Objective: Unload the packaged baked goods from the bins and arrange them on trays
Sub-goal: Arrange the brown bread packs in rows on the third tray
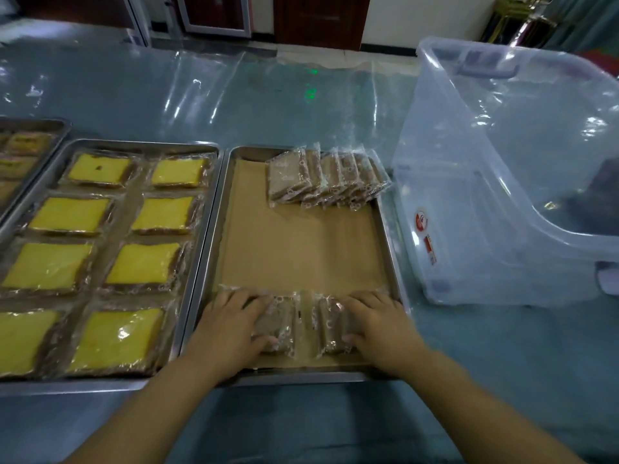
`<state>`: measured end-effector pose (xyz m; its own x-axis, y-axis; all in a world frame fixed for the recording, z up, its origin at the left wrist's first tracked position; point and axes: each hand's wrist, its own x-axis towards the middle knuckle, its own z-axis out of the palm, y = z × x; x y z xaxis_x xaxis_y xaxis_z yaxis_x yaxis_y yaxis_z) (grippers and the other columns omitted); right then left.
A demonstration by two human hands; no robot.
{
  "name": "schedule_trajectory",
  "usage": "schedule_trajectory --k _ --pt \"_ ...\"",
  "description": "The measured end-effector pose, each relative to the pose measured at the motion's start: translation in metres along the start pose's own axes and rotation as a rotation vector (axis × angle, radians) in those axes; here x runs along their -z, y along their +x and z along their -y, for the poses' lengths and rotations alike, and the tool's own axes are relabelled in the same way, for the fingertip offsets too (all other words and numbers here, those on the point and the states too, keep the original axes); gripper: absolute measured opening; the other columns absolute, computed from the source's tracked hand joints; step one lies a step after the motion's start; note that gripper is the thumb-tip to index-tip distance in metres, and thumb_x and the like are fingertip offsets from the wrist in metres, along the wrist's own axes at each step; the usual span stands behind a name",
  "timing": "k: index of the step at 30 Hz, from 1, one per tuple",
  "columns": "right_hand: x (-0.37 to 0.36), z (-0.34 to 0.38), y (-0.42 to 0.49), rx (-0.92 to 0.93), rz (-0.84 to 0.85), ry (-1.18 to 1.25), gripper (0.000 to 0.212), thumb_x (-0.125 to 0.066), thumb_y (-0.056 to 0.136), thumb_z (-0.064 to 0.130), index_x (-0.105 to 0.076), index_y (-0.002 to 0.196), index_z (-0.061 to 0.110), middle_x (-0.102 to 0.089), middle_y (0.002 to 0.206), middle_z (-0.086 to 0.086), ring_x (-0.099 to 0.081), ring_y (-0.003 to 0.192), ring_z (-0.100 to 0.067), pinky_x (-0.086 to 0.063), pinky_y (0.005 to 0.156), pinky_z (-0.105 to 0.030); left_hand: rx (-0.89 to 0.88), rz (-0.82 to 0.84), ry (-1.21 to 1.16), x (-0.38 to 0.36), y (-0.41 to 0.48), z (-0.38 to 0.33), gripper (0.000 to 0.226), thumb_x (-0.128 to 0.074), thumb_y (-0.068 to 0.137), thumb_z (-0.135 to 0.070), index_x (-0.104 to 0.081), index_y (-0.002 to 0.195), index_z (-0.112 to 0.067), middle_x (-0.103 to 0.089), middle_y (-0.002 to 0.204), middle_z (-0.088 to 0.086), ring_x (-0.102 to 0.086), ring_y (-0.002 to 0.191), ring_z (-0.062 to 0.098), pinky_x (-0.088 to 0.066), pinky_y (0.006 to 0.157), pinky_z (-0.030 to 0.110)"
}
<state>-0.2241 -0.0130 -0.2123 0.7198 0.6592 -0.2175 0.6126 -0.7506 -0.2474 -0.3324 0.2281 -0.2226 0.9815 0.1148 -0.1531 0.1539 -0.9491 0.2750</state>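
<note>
On the paper-lined steel tray (208,249), near edge, my left hand (234,321) and right hand (376,324) grip clear-wrapped brown slices (281,324); I'd fan them evenly.

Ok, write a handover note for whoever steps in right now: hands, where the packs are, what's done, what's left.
Left hand holds the near-left brown pack; right hand holds the near-right brown pack, both on the paper-lined tray.
Done: a row of brown packs at its far right corner; the yellow cake tray is full.
Left: fill the bare paper; what is in the clear bin cannot be made out.
</note>
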Motion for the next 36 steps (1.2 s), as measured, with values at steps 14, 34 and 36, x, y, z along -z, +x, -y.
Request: schedule_trajectory --k 14,34,36 --pt "0.044 0.017 0.041 -0.054 -0.137 0.238 0.032 -0.057 0.089 0.036 -0.058 0.119 0.026 -0.058 0.114 0.008 -0.056 0.095 -0.011 -0.049 0.08 -0.029 -0.002 -0.13 -0.207 0.037 0.027 0.007 0.038 -0.061 0.084 -0.045 -0.062 0.116 -0.024 -0.058 0.113 -0.009 -0.054 0.103 0.011 -0.046 0.086 0.028" --pt "0.102 0.004 0.256 -0.424 -0.117 0.202 0.032 -0.059 0.089 0.042 -0.061 0.106 0.015 -0.055 0.109 -0.003 -0.057 0.085 -0.02 -0.051 0.074 -0.034 0.016 -0.108 -0.215 0.081 0.304 0.068 0.054 -0.049 0.093 -0.039 -0.035 0.141 -0.02 -0.039 0.145 0.003 -0.034 0.13 0.029 -0.026 0.107 0.041" --pt "0.1 0.003 0.258 -0.433 -0.11 0.19 0.029 -0.06 0.088 0.039 -0.062 0.108 0.018 -0.051 0.112 -0.002 -0.057 0.088 -0.02 -0.051 0.077 -0.035 0.016 -0.037 -0.217 0.077 0.315 0.068 0.063 -0.05 0.092 -0.044 -0.027 0.145 -0.02 -0.033 0.15 0.002 -0.027 0.134 0.029 -0.027 0.108 0.041"
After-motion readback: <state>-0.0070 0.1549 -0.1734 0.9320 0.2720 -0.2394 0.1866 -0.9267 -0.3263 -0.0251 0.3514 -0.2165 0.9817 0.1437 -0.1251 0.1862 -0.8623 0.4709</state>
